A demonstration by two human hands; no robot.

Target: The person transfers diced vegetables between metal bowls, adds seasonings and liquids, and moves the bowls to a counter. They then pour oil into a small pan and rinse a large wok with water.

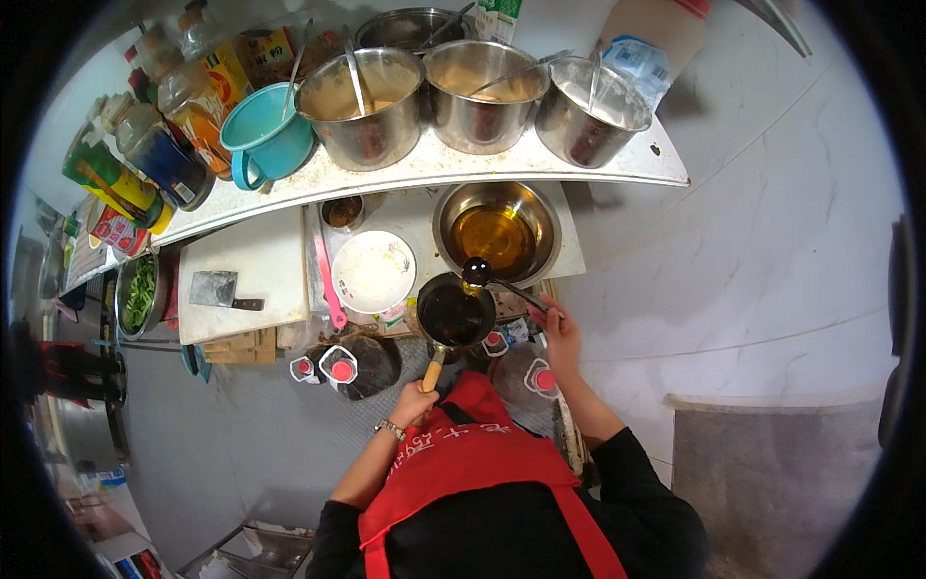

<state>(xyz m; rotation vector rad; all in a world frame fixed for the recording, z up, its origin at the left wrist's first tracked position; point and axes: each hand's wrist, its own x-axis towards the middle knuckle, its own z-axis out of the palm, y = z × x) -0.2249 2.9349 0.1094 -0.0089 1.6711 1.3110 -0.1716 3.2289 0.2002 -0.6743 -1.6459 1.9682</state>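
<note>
My left hand [415,405] grips the wooden handle [432,373] of a small dark saucepan [454,315], which has dark liquid inside. With my right hand [558,326] I hold the thin handle of a metal ladle [477,273]. The ladle's bowl is over the saucepan's upper right rim, and yellowish oil shows at its lower edge. Just beyond stands a wide stainless steel basin [550,239] with golden oil [495,239] in it. A white patterned plate [374,271] lies to the left of the saucepan.
A cleaver [221,289] lies on a white cutting board [246,318]. On the shelf [434,170] above stand steel pots [369,137], a turquoise plastic pot [271,145] and sauce bottles [163,159]. Large red-capped plastic jugs [369,369] stand below the counter's front edge. A pink utensil [325,268] lies beside the plate.
</note>
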